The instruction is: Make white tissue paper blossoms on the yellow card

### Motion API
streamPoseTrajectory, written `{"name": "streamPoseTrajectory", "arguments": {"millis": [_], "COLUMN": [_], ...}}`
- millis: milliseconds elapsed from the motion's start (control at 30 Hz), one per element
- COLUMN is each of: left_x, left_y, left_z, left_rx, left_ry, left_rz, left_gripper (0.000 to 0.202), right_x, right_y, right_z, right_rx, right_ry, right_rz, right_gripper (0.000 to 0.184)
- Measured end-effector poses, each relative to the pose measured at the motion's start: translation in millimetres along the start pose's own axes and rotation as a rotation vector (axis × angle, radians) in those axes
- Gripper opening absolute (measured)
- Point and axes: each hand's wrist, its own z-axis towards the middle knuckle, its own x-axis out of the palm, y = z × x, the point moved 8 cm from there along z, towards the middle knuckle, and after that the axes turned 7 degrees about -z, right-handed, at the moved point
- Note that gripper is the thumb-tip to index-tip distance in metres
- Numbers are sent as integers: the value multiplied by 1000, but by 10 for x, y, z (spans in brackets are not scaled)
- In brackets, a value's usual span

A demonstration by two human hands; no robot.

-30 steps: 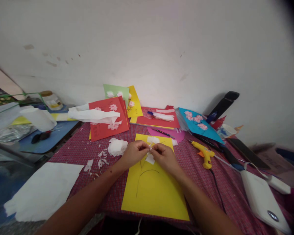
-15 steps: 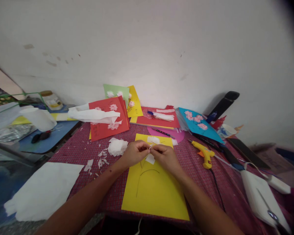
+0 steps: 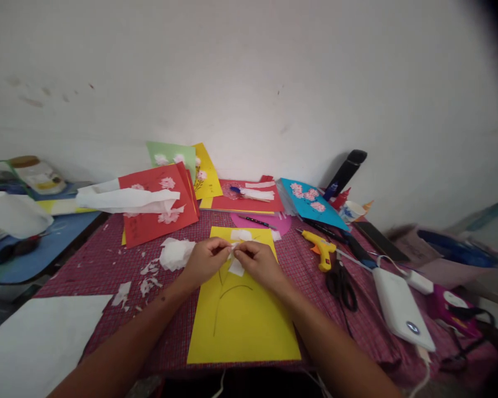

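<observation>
My left hand [image 3: 204, 258] and my right hand [image 3: 258, 262] meet fingertip to fingertip above a yellow card [image 3: 240, 309] with curved pencil lines on it. Both pinch one small white scrap of tissue paper [image 3: 232, 251] between thumb and fingers. A larger white tissue piece [image 3: 236, 268] lies on the card just under the hands, and another [image 3: 241, 235] sits near the card's far edge. A crumpled tissue wad [image 3: 174, 253] rests left of my left hand, with small torn bits [image 3: 147, 276] scattered beside it.
A yellow glue gun [image 3: 321, 249], black scissors [image 3: 341, 284] and a white power bank [image 3: 400, 309] lie to the right on the red checked cloth [image 3: 108, 260]. Red [image 3: 155, 213], blue [image 3: 311, 202], green and yellow flower cards line the wall. A white sheet [image 3: 33, 342] lies near left.
The view has swung to the right, bringing the scissors and right-hand clutter into sight. Both hands stay pinched together on the tissue scrap over the yellow card.
</observation>
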Motion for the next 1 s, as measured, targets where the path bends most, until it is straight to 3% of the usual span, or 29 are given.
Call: {"name": "streamPoseTrajectory", "arguments": {"millis": [300, 567, 800, 1000], "left_x": [15, 13, 17, 29], "left_y": [-29, -175, -323, -380], "left_z": [-16, -32, -60, -82], "left_rx": [12, 142, 209, 285], "left_ry": [1, 5, 5, 34], "left_rz": [-32, 1, 47, 45], "left_gripper": [15, 10, 7, 12], "right_x": [-7, 57, 123, 133], "right_y": [-117, -228, -197, -202], "right_z": [21, 22, -6, -4], "right_rx": [76, 285, 346, 370], "right_ry": [-29, 85, 191, 181], "right_rz": [6, 332, 527, 591], "right_gripper": [15, 17, 17, 16]}}
